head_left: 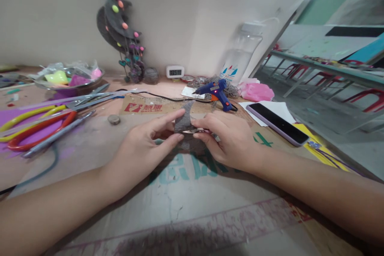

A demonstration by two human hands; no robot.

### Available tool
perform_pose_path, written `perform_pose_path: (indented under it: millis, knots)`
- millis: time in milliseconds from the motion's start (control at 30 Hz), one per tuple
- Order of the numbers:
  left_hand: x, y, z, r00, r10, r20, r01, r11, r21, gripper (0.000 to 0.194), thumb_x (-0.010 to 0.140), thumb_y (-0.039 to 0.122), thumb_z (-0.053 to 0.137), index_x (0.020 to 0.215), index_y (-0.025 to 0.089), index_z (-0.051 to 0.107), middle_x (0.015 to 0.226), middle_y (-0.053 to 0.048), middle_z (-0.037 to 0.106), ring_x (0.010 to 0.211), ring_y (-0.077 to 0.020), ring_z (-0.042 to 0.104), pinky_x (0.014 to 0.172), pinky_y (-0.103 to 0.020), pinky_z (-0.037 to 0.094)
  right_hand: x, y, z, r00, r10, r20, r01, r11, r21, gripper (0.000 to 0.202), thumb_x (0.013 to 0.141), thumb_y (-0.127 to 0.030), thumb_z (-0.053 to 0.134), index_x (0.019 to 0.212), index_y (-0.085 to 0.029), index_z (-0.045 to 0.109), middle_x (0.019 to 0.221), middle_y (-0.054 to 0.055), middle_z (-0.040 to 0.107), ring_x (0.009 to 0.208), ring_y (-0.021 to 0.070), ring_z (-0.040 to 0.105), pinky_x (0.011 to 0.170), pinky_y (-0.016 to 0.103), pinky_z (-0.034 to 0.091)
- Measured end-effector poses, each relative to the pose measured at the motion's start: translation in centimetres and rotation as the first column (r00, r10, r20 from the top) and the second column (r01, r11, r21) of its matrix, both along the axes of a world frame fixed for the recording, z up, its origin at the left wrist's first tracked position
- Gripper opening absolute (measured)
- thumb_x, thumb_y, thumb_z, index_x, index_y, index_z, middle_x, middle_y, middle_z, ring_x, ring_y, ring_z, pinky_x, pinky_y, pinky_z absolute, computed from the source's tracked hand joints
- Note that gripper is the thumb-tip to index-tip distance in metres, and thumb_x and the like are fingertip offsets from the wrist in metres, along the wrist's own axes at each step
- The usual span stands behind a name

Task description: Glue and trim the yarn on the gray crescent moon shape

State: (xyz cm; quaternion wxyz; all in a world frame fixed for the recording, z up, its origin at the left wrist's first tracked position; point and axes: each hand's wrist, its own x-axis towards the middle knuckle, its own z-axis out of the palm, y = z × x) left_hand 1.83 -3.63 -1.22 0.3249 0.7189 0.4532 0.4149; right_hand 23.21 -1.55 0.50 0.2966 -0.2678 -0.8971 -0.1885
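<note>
Your left hand (pixel 141 140) and right hand (pixel 232 140) are pinching a curved grey piece (pixel 183 121) above the cardboard (pixel 210 194); its covering is seemingly nearing completion, a pale patch (pixel 190 131) remaining. Beyond, the blue glue gun (pixel 221 95) is resting, unheld.

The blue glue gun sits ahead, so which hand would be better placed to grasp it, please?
Probably the right hand: the blue glue gun is just beyond it, while the left hand is farther off. Both hold the grey piece.
</note>
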Motion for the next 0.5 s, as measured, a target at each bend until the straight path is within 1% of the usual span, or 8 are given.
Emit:
perform_pose_path:
  millis: [100,233,367,500]
  knots:
    - [0.07,0.03,0.08,1.0,-0.007,0.007,0.007,1.0,0.003,0.049,0.084,0.031,0.064,0.132,0.029,0.056,0.087,0.0,0.073,0.072,-0.0125,0.064,0.064,-0.022,0.052,-0.09,-0.1,0.06,1.0,-0.007,-0.007,0.007,1.0,0.003,0.016,0.092,-0.025,0.05,0.095,-0.012,0.06,0.074,0.004,0.065,0.062,0.0149,0.055,0.059,0.026,0.041]
    - [0.17,-0.01,0.23,1.0,-0.002,-0.015,0.003,1.0,0.011,0.048,0.085,0.032,0.063,0.132,0.028,0.056,0.086,0.001,0.073,0.07,-0.0122,0.064,0.064,-0.022,0.052,-0.24,-0.17,0.13,1.0,-0.028,-0.005,0.028,0.999,0.023,0.015,0.093,-0.024,0.049,0.094,-0.013,0.059,0.071,0.003,0.065,0.061,0.0146,0.056,0.059,0.026,0.042]
    - [0.07,-0.06,0.22,0.998,0.017,-0.063,-0.014,0.999,0.039,0.048,0.085,0.031,0.062,0.133,0.029,0.056,0.084,0.001,0.073,0.069,-0.0123,0.064,0.066,-0.023,0.052,-0.26,-0.17,0.07,0.999,-0.044,-0.007,0.044,0.999,-0.002,0.015,0.094,-0.024,0.048,0.092,-0.014,0.059,0.073,0.004,0.067,0.065,0.0153,0.059,0.06,0.026,0.043]
    - [-0.01,-0.02,0.17,0.997,0.013,-0.074,-0.008,0.998,0.06,0.048,0.086,0.032,0.061,0.133,0.028,0.055,0.085,0.001,0.073,0.069,-0.0125,0.064,0.065,-0.023,0.051,-0.18,-0.11,-0.08,0.999,-0.05,-0.013,0.05,0.998,-0.03,0.016,0.094,-0.026,0.048,0.093,-0.014,0.059,0.075,0.004,0.067,0.066,0.0156,0.06,0.061,0.026,0.043]
